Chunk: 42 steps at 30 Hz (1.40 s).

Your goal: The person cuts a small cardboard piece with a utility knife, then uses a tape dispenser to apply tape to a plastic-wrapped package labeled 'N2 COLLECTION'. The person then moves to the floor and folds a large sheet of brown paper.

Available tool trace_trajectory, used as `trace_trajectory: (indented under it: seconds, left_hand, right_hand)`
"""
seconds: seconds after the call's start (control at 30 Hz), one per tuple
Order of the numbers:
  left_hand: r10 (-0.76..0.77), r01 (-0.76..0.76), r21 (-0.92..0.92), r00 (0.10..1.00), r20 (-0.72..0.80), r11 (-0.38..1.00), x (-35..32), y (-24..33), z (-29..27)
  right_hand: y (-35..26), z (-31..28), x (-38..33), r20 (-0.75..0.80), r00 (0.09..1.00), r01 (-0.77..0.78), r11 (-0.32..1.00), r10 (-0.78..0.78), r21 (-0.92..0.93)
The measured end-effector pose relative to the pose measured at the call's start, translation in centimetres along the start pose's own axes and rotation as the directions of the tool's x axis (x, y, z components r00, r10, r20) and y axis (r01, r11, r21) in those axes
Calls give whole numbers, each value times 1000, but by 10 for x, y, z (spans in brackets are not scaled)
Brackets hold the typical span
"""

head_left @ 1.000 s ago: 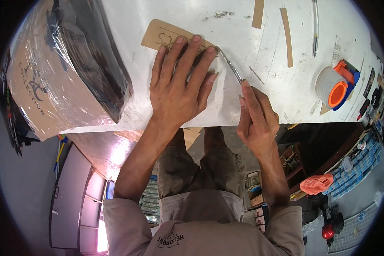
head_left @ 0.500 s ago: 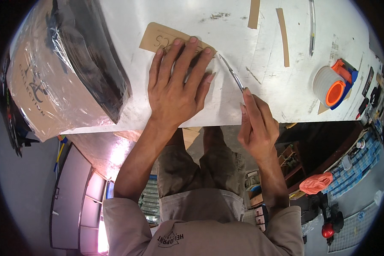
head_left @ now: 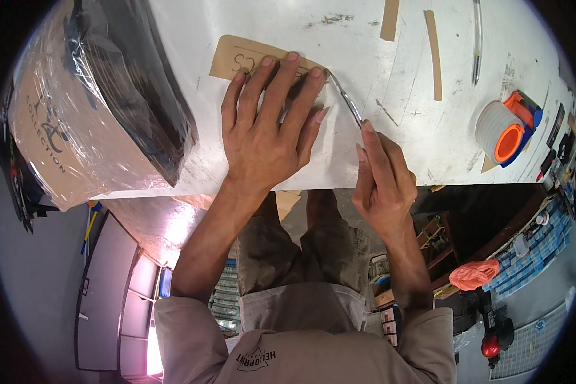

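My left hand lies flat with its fingers spread, pressing a brown cardboard tag onto the white table. The tag has a rounded corner and handwriting, and my fingers cover part of it. In my right hand is a slim metal craft knife, gripped like a pen with the index finger along it. Its tip points up and left and meets the right end of the tag, beside my left fingertips.
A plastic-wrapped cardboard package fills the table's left side. Two brown card strips and a clear pen lie at the far right. Nearer stands a tape dispenser with orange and blue parts. The table's front edge runs below my wrists.
The knife tip has moved slightly up and left, from just off the tag's corner onto its right end. My left hand stays on the tag.
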<state>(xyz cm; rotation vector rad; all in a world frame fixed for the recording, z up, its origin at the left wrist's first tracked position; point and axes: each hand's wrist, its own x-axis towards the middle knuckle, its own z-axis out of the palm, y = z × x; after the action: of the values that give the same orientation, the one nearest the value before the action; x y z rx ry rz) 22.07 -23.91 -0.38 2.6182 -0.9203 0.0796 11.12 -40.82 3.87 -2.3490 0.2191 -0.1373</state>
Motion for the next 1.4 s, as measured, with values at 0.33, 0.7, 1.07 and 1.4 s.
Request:
trace_trajectory:
  seconds: [0.33,0.7,1.07,1.4]
  left_hand:
    - [-11,11,2,1000,3,1000,1,0,-1]
    - [-16,16,12,1000,-4,1000,1,1,-2]
    - [-4,4,28,1000,-3,1000,-1,1,-1]
    - [-8,8,35,1000,-10,999,0,0,-2]
  right_hand:
    - [-6,-7,-13,43,998,-32,997,35,-74]
    - [-3,5,-3,-32,999,-11,1000,11,-3]
    - [-5,6,-2,-19,1000,-12,1000,12,-2]
    - [-13,4,-13,-2,999,-50,997,50,-58]
